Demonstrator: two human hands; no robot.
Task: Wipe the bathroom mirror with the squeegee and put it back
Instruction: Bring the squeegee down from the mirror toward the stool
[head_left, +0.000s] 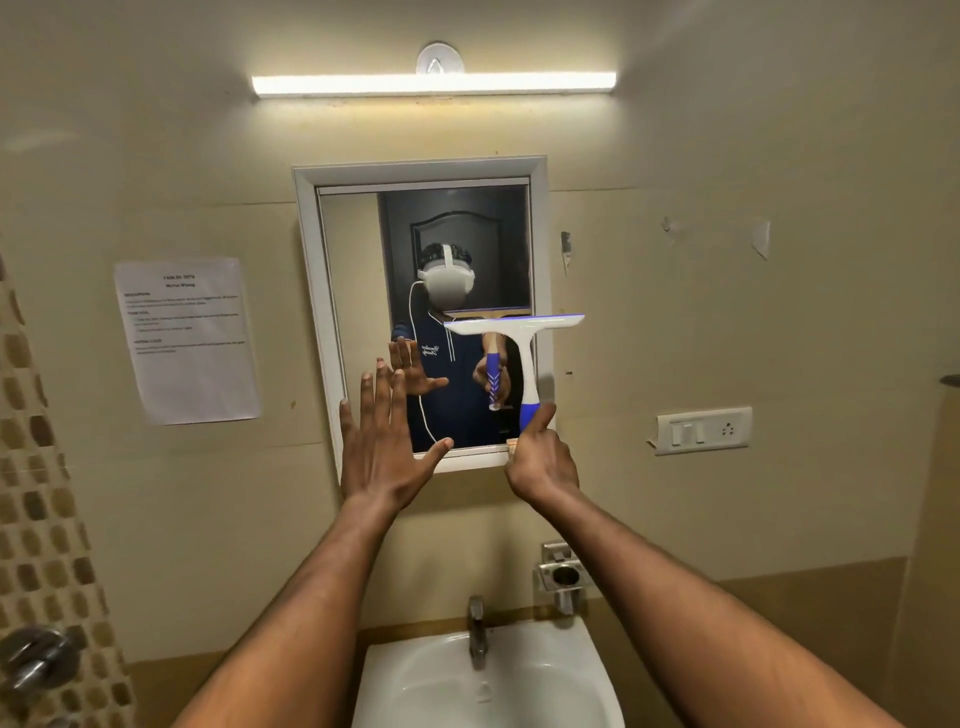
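The white plastic squeegee with a blue grip (519, 358) overhangs the right edge of the white-framed wall mirror (423, 312); a stroke from there could catch the blade on the frame and leave streaks. The right hand (540, 460) is closed around the handle's lower end, blade head above the fist. The left hand (387, 436) is open, fingers spread, holding nothing, at the mirror's lower left corner.

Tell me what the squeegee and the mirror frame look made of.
Squeegee: apparently moulded plastic, smooth white body with a blue grip, held in the right hand; blade material unclear. Mirror frame: smooth white, probably painted wood or plastic.
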